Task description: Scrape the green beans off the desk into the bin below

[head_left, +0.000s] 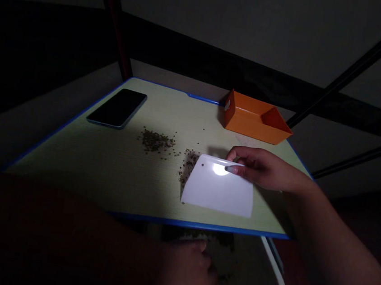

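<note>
My right hand (257, 167) pinches the top edge of a white dough scraper (221, 191), thumb on its face. The scraper's lower edge rests on the table near the front. At its left side lies a loose pile of small dark seed-like bits (188, 167), partly hidden behind it. A second pile of the same bits (156, 141) sits further left. My left hand (190, 269) is dim and low, below the table's front edge, with its fingers curled. What it grips is hidden in shadow. Under it is a white-rimmed container (278, 278) with dark bits inside.
The pale table (106, 170) has a blue edge. A dark-screened phone (117, 107) lies at the back left. An open orange box (259, 118) stands at the back right. A few stray bits lie between the piles. A wall rises behind the table.
</note>
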